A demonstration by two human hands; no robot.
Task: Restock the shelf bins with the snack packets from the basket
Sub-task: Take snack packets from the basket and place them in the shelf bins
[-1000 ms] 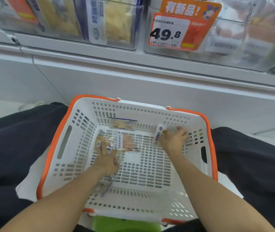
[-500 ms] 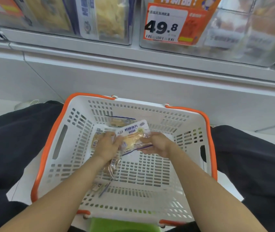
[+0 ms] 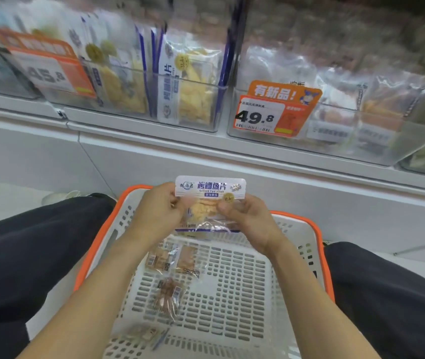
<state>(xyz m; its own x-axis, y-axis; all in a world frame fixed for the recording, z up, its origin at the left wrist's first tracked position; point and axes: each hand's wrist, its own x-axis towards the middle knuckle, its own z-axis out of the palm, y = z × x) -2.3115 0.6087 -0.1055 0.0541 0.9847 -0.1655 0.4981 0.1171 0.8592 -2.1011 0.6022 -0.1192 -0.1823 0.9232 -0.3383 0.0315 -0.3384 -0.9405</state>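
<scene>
- Shelf bins [image 3: 185, 99] of clear plastic run above; white basket [image 3: 297, 244] sits between the knees.
- Left hand [image 3: 158, 216] and right hand [image 3: 247, 218] each pinch a side of the cod fillet packet [image 3: 210, 200], upright over the basket's far rim.
- Risk: glossy film could slip from thumb-and-finger pinches during the lift.
- Risk: similar bins side by side; misfiling likely unless label matched.
- Remaining packets [image 3: 172, 260] lie on the basket floor.

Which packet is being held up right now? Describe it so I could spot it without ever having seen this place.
Find the white basket with the orange rim, below the shelf bins. Just above its far edge, the left hand and right hand pinch one packet upright between them. Unlike the brownish packets lying flat in the basket, it has a white header with blue lettering over pale yellow pieces.
</scene>
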